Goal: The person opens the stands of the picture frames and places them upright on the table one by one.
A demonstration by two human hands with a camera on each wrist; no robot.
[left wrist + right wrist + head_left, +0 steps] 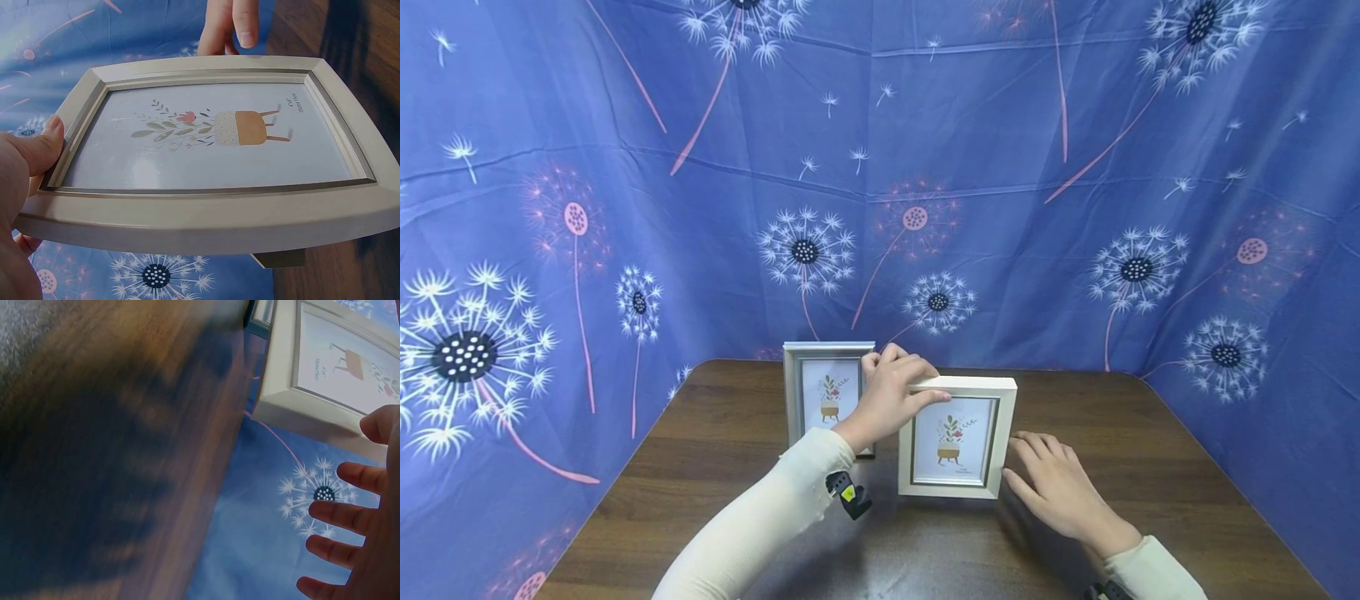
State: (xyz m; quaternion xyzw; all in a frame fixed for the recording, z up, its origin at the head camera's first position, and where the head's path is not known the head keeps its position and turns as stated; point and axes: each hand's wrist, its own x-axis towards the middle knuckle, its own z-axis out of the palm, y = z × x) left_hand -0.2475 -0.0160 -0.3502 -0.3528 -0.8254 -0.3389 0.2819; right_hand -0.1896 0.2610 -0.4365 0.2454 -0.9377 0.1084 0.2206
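Observation:
A cream-white picture frame [957,492] with a potted-flower print is held upright over the table. My left hand [891,392] grips its upper left corner, thumb across the front and fingers behind. In the left wrist view that thumb [51,134] presses on the frame's [206,212] border, and part of a dark stand flap [281,258] shows behind. My right hand [1060,492] is at the frame's right side with fingers spread and loosely extended. In the right wrist view its thumb tip [378,424] overlaps the frame's edge [312,425].
A second, silver-grey frame [793,400] with a similar print stands to the left, partly hidden behind my left hand. Both are at a brown wooden table [700,467]. A blue dandelion-print cloth [865,167] hangs around the back and sides.

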